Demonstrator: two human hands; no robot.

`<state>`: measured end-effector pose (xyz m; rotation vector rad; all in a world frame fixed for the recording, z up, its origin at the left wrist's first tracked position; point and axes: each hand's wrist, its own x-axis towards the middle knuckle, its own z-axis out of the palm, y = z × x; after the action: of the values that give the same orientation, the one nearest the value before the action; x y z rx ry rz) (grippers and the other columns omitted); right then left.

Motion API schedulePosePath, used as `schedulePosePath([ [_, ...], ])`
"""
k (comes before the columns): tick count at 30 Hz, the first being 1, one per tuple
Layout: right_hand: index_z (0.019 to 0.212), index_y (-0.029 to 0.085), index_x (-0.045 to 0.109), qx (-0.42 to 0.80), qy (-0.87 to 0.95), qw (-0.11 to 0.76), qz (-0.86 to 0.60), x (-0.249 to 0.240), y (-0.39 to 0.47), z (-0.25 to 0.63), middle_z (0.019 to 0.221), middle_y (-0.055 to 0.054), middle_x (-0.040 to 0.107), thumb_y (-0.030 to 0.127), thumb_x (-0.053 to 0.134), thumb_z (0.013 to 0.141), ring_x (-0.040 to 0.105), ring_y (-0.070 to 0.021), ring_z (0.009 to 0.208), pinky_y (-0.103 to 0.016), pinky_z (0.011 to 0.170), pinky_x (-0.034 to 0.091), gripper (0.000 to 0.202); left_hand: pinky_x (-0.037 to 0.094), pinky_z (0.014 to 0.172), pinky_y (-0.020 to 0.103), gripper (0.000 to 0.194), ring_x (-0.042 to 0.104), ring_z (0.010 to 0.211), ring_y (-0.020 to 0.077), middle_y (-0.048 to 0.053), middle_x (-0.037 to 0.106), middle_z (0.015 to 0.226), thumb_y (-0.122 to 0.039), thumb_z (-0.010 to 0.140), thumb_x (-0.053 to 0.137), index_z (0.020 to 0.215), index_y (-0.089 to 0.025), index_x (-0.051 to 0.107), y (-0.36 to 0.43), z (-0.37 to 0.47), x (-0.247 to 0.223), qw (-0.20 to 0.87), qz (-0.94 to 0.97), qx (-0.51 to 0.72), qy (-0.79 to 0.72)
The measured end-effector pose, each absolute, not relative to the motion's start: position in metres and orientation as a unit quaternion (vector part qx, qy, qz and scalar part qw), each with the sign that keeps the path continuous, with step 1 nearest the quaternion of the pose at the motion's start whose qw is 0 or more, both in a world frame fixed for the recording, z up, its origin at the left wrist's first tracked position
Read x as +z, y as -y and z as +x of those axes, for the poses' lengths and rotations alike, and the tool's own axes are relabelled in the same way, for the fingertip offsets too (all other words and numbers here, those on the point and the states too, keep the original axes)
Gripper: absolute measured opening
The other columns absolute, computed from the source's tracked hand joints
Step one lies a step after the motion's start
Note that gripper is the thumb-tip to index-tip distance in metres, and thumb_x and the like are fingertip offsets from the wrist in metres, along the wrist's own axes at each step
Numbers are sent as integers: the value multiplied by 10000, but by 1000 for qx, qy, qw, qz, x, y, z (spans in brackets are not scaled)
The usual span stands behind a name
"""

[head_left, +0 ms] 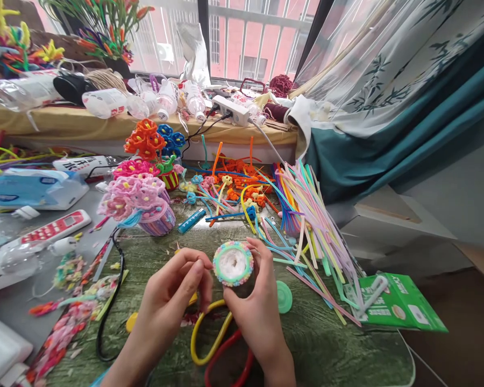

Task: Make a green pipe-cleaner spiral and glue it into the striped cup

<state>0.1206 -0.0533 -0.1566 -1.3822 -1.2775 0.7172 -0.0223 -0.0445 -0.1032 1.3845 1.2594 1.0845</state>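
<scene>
My right hand point(256, 306) grips a small round pot point(233, 263), fingers and thumb around its side. Its open top faces me, with a mint-green rim edged in pink, yellow and blue bumps. White stuffing with a small hole in the middle fills it. Beside the pot's left edge is my left hand point(177, 285), fingers curled and thumb pressed to them; anything pinched there is too small to make out. Below the hands lie a yellow loop point(194, 344) and a red loop point(248, 365), like tool handles. A mint-green disc point(283, 296) lies right of my right hand.
Pipe-cleaner flower pots point(157, 217) stand at the back left, near a blue glue-stick-like tube point(191, 220). Loose pipe cleaners point(306, 209) spread across the back right. A green packet point(403, 303) overhangs the right edge. A black cable point(119, 269) curves along the left.
</scene>
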Motion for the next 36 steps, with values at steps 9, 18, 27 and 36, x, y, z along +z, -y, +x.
schedulePosePath([
  [9, 1392, 287, 378, 232, 575, 535, -574, -153, 56, 121, 1377, -83, 489, 28, 593, 747, 507, -255, 1307, -414, 1073, 467, 727, 433, 475, 208, 287, 616, 448, 131, -37, 681, 548, -457, 858, 621, 701, -225, 681, 48, -46, -112, 251, 653, 341, -628],
  [18, 1398, 256, 360, 247, 575, 511, -589, -164, 49, 119, 1379, -115, 500, 98, 615, 812, 533, -268, 1284, -397, 1000, 517, 658, 541, 555, 185, 294, 673, 576, 138, 24, 749, 679, -478, 792, 751, 844, -188, 759, 41, -46, -109, 485, 473, 492, -547],
  [27, 1327, 226, 486, 118, 563, 587, -570, -147, 56, 124, 1305, -100, 554, 195, 652, 869, 534, -255, 1254, -434, 1049, 457, 487, 576, 719, 227, 258, 736, 805, 194, 63, 800, 952, -387, 806, 772, 1004, -222, 766, 43, -41, -109, 569, 428, 486, -507],
  [36, 1022, 215, 703, 177, 618, 564, -518, -135, 56, 117, 946, -30, 740, 233, 652, 932, 687, -191, 893, -295, 785, 538, 104, 524, 683, 175, 184, 646, 714, 132, 12, 763, 806, -352, 844, 719, 980, -242, 776, 45, -35, -103, 548, 471, 487, -491],
])
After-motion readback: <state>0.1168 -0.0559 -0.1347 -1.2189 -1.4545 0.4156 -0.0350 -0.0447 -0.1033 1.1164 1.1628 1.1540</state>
